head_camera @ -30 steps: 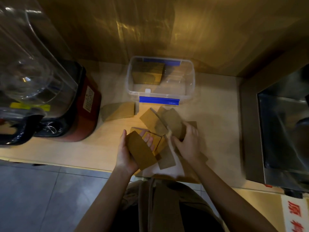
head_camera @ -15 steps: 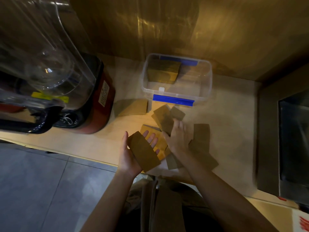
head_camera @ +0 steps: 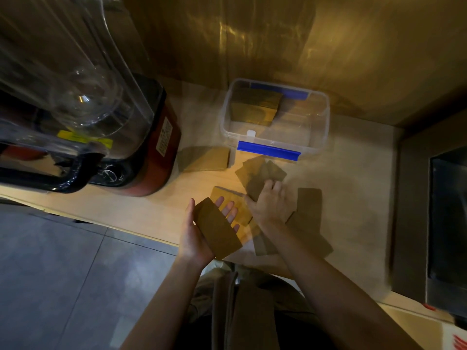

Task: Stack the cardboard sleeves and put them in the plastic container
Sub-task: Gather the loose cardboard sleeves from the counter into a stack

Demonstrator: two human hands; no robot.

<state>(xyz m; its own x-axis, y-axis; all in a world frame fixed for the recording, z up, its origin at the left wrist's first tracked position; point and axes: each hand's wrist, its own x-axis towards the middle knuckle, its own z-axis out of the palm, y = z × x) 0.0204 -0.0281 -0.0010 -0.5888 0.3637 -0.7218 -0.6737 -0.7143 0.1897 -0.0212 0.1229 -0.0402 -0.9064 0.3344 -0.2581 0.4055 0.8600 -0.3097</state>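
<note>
Counter: a pale wood-look countertop (head_camera: 353,198) is running under a glossy brown wall; grey floor tiles (head_camera: 63,274) are showing at 7 o'clock.
Blender: a red-based blender (head_camera: 151,152) with a clear jug is sitting at 10 o'clock.
Writing: a white label on the blender's side and a yellow strip on the jug are carrying print too small to read; red characters at 4 o'clock are cut off by the frame edge.
Plastic container: the clear plastic container (head_camera: 318,137) with blue clips is standing open at 12 o'clock, holding a stack of sleeves (head_camera: 255,107) in its left half.
Loose sleeves: cardboard sleeves (head_camera: 309,205) are lying scattered between container and counter edge; another pile (head_camera: 204,159) is lying just beside the blender.
Left hand: the left hand (head_camera: 197,236) is cupping a held stack (head_camera: 217,228), thumb on one side, fingers spread behind.
Right hand: the right hand (head_camera: 270,205) is pressing palm-down on a loose sleeve; I cannot tell whether it is gripping.
</note>
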